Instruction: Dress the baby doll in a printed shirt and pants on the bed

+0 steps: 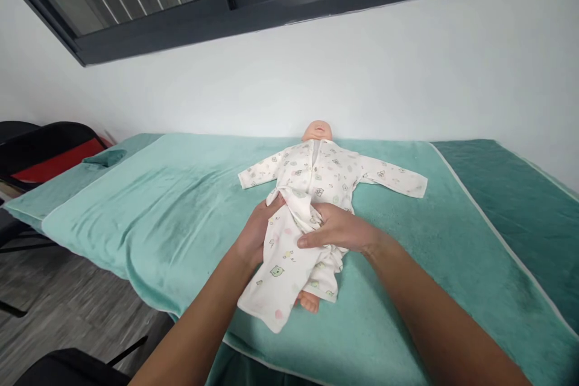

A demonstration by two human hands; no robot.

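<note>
A baby doll lies on its back on a teal towel, head toward the wall. It wears a white printed romper with both sleeves spread out. My left hand grips the romper's cloth at the doll's waist, fingers curled into the fabric. My right hand lies across the doll's hips, fingers pressed on the cloth and pinching a fold. One bare doll foot pokes out of the leg end near me.
A darker teal towel covers the right part of the surface. A small folded teal cloth lies at the far left. A black chair with a red seat stands on the left. The white wall and a dark window frame are behind.
</note>
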